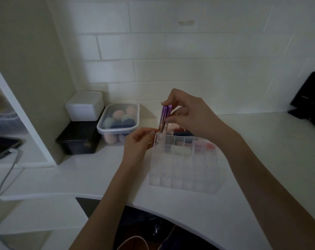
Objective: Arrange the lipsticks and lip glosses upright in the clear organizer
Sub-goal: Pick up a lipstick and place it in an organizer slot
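Right hand (187,112) pinching purple lipstick (164,118), left hand (140,141) gripping organizer (185,165), sponge tub (119,121) beside.

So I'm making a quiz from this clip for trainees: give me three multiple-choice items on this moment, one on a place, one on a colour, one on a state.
1. Where is the lipstick going?
A. The organizer's back left corner
B. The front right corner
C. The sponge tub

2. What colour is its upper part?
A. Green
B. Purple
C. Black

3. How is the lipstick held?
A. Lying flat
B. Upside down on the counter
C. Upright, pinched near the top

Answers: 1 A, its lower end meets the back left cell of the clear organizer. 2 B, the top shines purple. 3 C, the right hand pinches it upright while the left hand steadies the organizer.
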A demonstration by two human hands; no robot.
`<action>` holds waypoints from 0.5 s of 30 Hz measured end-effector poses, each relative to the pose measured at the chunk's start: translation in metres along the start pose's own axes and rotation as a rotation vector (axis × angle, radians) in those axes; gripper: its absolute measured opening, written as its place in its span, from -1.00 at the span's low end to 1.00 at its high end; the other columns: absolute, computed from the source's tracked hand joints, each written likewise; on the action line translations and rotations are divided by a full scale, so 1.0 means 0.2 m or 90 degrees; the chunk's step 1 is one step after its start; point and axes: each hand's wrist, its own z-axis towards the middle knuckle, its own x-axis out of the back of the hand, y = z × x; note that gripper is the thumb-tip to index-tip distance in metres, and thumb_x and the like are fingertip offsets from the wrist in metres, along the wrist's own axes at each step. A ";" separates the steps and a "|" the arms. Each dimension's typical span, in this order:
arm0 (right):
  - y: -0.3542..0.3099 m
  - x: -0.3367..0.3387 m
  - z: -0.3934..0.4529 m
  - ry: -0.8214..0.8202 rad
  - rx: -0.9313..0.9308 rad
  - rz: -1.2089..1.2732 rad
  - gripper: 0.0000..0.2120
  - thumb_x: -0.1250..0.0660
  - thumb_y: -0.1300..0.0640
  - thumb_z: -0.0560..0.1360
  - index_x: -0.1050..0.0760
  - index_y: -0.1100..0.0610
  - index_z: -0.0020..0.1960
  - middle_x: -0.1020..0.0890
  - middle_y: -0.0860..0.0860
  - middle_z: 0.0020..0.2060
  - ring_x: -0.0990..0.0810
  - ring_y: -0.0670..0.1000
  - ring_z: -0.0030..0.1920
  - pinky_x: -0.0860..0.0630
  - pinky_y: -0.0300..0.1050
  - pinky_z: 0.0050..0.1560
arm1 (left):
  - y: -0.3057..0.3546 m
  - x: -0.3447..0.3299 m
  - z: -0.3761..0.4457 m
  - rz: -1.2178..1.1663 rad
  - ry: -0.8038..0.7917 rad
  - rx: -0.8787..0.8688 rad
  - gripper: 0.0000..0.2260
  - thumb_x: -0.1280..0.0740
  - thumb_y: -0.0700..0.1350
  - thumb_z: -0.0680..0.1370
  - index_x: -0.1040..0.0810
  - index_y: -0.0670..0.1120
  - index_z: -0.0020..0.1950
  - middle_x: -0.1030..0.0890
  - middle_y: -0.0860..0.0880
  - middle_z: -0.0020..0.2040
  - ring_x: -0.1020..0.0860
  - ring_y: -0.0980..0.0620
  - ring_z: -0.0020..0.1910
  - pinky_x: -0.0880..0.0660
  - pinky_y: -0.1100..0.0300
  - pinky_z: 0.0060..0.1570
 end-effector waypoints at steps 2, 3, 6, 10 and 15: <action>0.02 -0.01 0.00 -0.028 -0.001 0.002 -0.67 -0.44 0.30 0.37 -0.38 -0.07 -0.20 -0.64 0.03 -0.01 -0.68 0.05 -0.19 -0.64 0.03 -0.11 | 0.01 0.00 0.00 -0.008 -0.004 -0.008 -0.77 -0.28 -0.30 0.52 -0.66 -0.04 -0.18 -0.70 0.04 -0.25 -0.65 0.07 -0.20 -0.61 0.23 -0.13; 0.03 -0.03 0.00 -0.046 0.000 0.002 -0.69 -0.45 0.31 0.36 -0.40 -0.04 -0.19 -0.64 0.01 -0.03 -0.67 -0.03 -0.21 -0.64 -0.05 -0.12 | 0.01 0.00 0.00 -0.016 -0.009 -0.013 -0.78 -0.28 -0.32 0.52 -0.65 -0.06 -0.17 -0.69 0.03 -0.26 -0.64 0.08 -0.22 -0.60 0.25 -0.16; 0.06 -0.06 0.01 -0.080 0.006 0.022 -0.83 -0.44 0.29 0.40 -0.48 0.12 -0.11 -0.63 -0.12 -0.12 -0.61 -0.23 -0.25 -0.56 -0.33 -0.16 | 0.01 0.01 0.00 -0.028 -0.024 -0.020 -0.78 -0.28 -0.33 0.52 -0.64 -0.08 -0.17 -0.68 0.06 -0.32 -0.63 0.14 -0.28 -0.57 0.32 -0.25; 0.09 0.02 0.02 -0.062 -0.043 0.163 -0.87 -0.29 0.15 0.54 -0.50 -0.03 0.05 -0.65 -0.01 -0.03 -0.68 -0.03 -0.06 -0.61 -0.12 -0.06 | -0.02 0.01 0.01 -0.035 -0.025 -0.010 -0.77 -0.30 -0.29 0.52 -0.66 -0.01 -0.19 -0.69 0.04 -0.27 -0.64 0.09 -0.23 -0.56 0.29 -0.21; 0.33 0.17 0.03 0.146 -0.141 0.132 -0.87 -0.23 0.19 0.57 -0.51 0.13 0.09 -0.65 0.09 -0.08 -0.65 0.05 -0.12 -0.55 -0.08 -0.05 | -0.03 0.00 0.09 -0.023 -0.034 -0.007 -0.81 -0.30 -0.31 0.51 -0.61 -0.16 0.08 -0.68 -0.08 -0.05 -0.64 0.13 -0.11 -0.56 0.31 -0.16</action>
